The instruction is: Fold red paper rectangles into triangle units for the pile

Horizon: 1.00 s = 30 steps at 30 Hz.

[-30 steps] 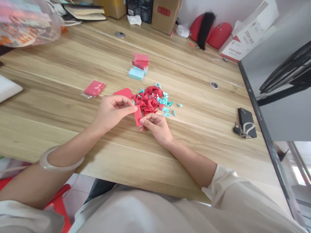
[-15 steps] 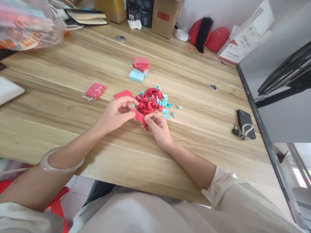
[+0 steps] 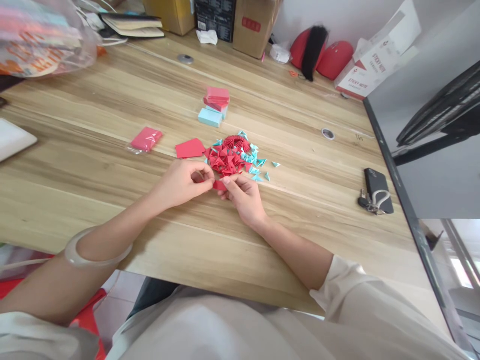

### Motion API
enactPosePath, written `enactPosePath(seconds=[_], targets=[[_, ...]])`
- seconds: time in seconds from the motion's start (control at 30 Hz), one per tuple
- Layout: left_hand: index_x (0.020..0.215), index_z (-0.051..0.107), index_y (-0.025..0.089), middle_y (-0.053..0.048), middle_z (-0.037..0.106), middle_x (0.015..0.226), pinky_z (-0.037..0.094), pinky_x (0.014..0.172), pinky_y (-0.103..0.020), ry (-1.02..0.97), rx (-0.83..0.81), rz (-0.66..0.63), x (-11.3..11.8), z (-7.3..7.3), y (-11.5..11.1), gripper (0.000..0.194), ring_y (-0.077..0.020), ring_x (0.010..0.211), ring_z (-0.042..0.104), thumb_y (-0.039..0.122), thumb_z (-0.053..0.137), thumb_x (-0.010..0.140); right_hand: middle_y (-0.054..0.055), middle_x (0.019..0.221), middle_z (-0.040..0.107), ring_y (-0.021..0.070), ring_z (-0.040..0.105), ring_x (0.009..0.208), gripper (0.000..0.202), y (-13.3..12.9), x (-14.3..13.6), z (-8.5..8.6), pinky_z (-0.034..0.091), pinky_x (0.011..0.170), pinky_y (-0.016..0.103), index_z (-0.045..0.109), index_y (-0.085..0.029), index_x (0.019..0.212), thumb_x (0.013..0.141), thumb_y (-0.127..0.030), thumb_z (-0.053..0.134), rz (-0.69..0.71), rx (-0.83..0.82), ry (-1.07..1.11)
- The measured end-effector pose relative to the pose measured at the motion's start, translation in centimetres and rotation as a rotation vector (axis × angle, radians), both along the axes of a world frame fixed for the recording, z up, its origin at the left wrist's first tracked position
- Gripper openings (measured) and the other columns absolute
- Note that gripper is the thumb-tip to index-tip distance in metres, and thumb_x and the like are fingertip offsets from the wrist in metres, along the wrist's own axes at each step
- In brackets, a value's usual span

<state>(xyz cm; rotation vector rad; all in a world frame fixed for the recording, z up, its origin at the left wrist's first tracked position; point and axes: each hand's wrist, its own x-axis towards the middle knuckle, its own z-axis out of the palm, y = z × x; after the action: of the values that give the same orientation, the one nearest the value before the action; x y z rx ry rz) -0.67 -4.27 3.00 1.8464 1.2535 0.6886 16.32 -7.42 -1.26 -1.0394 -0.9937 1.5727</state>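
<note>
Between my two hands is a small red paper strip, partly covered by fingers. My left hand pinches its left end, while my right hand grips the right end between thumb and fingers. Just beyond the hands lies a pile of folded red paper triangles, with light blue paper triangles scattered along its right side. A curved piece of joined red triangles rests at the back of the pile. Flat red paper sheets lie beyond my left hand.
A wrapped red paper pack lies to the left. Farther back are stacked red paper packs and a blue paper pack. A black phone with keys sits at right. Cardboard boxes line the back.
My left fingers have come down and closed on the red paper strip, which shows narrower than before. The left hand has uncovered more of the flat red sheets. My right hand stays nearly in place.
</note>
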Motion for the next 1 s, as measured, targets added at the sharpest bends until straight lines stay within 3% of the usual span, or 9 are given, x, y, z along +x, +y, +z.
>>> enactPosePath(seconds=[0.1,0.33,0.47,0.67,1.0], targets=[[0.069,0.064,0.016,0.0,0.068,0.067,0.039,0.053,-0.014,0.038,0.05,0.009,0.0,0.0,-0.1,0.016,-0.0072,0.056,0.057,0.03,0.059,0.074,0.001,0.079,0.069,0.0065,0.064,0.072,0.035,0.1,0.0,-0.1,0.052,0.064,0.02,0.067,-0.017,0.084,0.071,-0.049,0.072,0.043,-0.012,0.048],[0.074,0.068,0.015,-0.002,0.067,0.072,0.044,0.055,-0.014,-0.07,0.018,-0.054,0.3,-0.5,-0.3,0.023,-0.0078,0.061,0.059,0.038,0.065,0.076,-0.002,0.074,0.069,0.005,0.062,0.065,0.039,0.3,0.0,0.1,0.052,0.063,0.018,0.062,-0.016,0.084,0.06,-0.04,0.081,0.057,-0.023,0.07],[0.076,0.069,0.015,-0.001,0.067,0.069,0.043,0.052,-0.012,-0.154,-0.04,0.036,0.1,-0.8,-0.2,0.023,-0.0071,0.059,0.058,0.036,0.075,0.068,0.0,0.075,0.07,0.0044,0.061,0.065,0.035,0.3,0.0,0.4,0.051,0.064,0.019,0.063,-0.015,0.082,0.063,-0.038,0.08,0.096,-0.016,0.048],[0.072,0.07,0.015,-0.001,0.069,0.07,0.047,0.057,-0.012,-0.259,-0.174,0.044,0.2,0.1,0.0,0.021,-0.007,0.063,0.061,0.035,0.072,0.072,-0.002,0.068,0.067,0.0044,0.059,0.06,0.035,0.2,0.1,0.4,0.05,0.062,0.02,0.06,-0.015,0.076,0.06,-0.038,0.081,0.032,-0.023,0.04],[0.07,0.072,0.017,-0.001,0.069,0.066,0.05,0.055,-0.016,-0.24,-0.183,0.082,0.1,0.9,0.1,0.012,-0.0097,0.06,0.061,0.025,0.064,0.068,-0.002,0.069,0.067,0.0039,0.056,0.058,0.039,0.2,-0.1,0.2,0.047,0.06,0.02,0.058,-0.016,0.077,0.059,-0.041,0.081,0.0,-0.063,0.052]])
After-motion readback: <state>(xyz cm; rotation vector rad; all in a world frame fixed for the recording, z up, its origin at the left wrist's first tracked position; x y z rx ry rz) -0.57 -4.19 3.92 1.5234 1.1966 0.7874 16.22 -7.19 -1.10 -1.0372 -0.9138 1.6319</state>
